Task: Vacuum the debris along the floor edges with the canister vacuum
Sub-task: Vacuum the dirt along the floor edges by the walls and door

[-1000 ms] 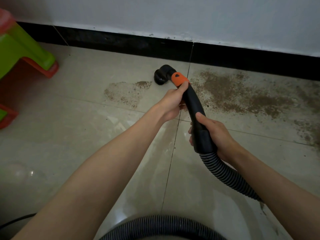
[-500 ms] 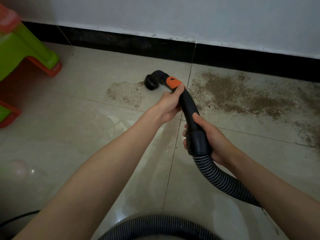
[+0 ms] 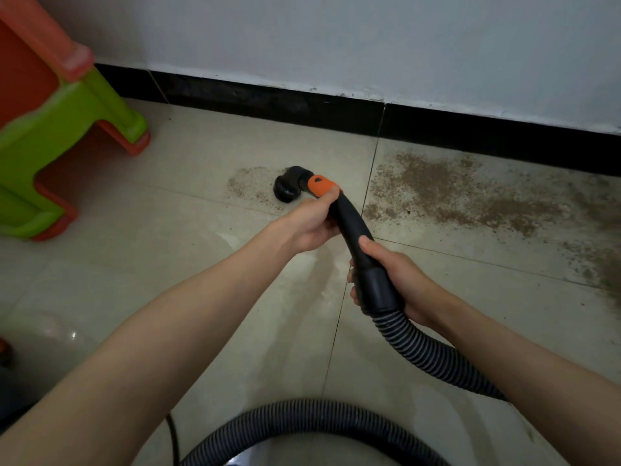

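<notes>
Since the earlier frame, nozzle (image 3: 288, 188) moved left off the tile joint and sat on the small debris patch (image 3: 250, 187) — view shifted too, more of the green-and-orange stool (image 3: 64, 129) showed. Left hand (image 3: 311, 223) gripped the black handle tube (image 3: 353, 227), fingers curled round it just behind the orange slider (image 3: 321, 185). Right hand (image 3: 400, 280) gripped lower down at the cuff, fingers wrapped round where the ribbed hose (image 3: 426, 351) joined. Nozzle mouth was just ahead of the left fingers, down at the floor (image 3: 168, 264). Large debris patch (image 3: 470, 193) lay to the right of both hands, near the black skirting (image 3: 470, 136). Hose looped back below the right fingers — along the bottom edge.
</notes>
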